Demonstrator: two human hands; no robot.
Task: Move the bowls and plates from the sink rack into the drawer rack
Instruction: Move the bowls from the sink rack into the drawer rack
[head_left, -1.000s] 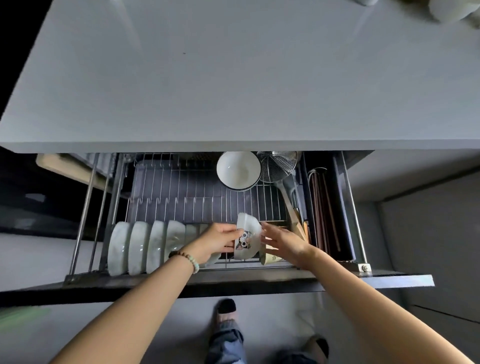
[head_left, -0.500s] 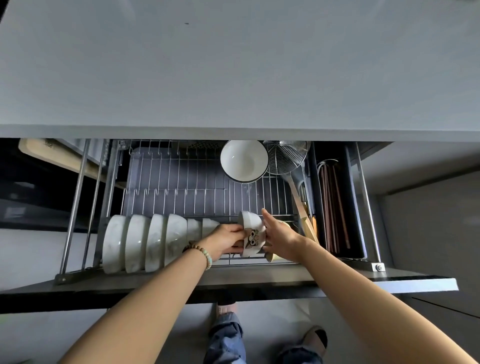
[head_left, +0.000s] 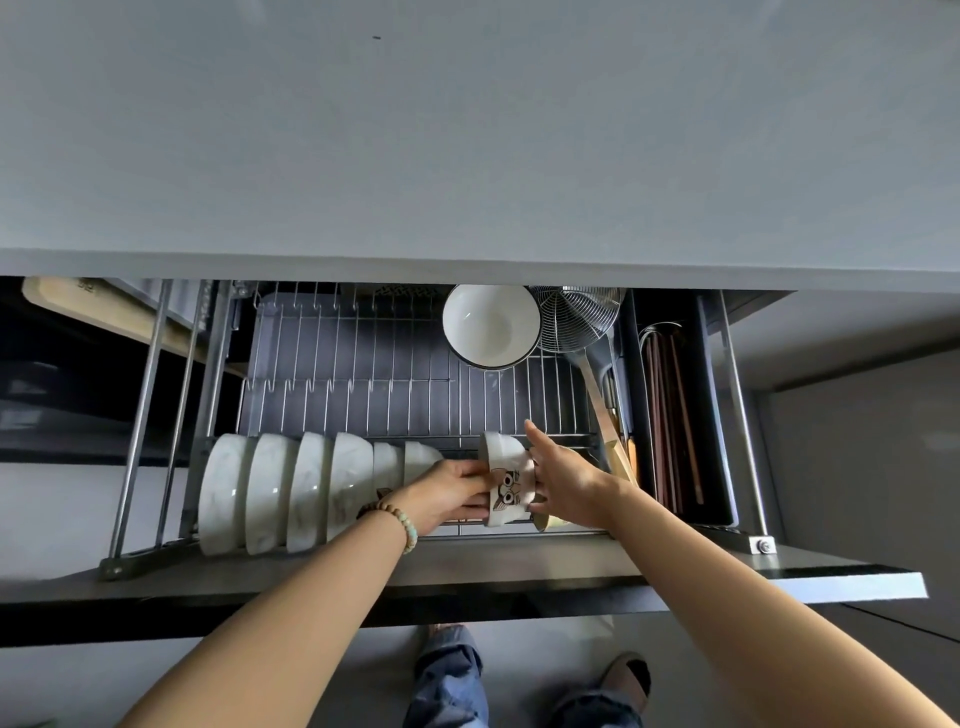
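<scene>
A small white bowl with a cat drawing (head_left: 506, 480) stands on edge in the front row of the drawer rack (head_left: 363, 384). My left hand (head_left: 449, 493) grips its left side and my right hand (head_left: 563, 480) presses its right side, fingers stretched out. To the left, several white bowls (head_left: 291, 493) stand on edge in a row. A larger white bowl with a dark rim (head_left: 491, 325) leans at the back of the rack.
The grey countertop (head_left: 467, 130) overhangs the open drawer. A wire skimmer (head_left: 576, 319) with a wooden handle lies right of the back bowl. Chopsticks (head_left: 670, 415) fill a dark bin at the right. A wooden board (head_left: 104, 312) sits at the far left.
Both hands have lowered the cat bowl into the front row and closed in on its sides. The view has tilted so the drawer sits lower in frame.
</scene>
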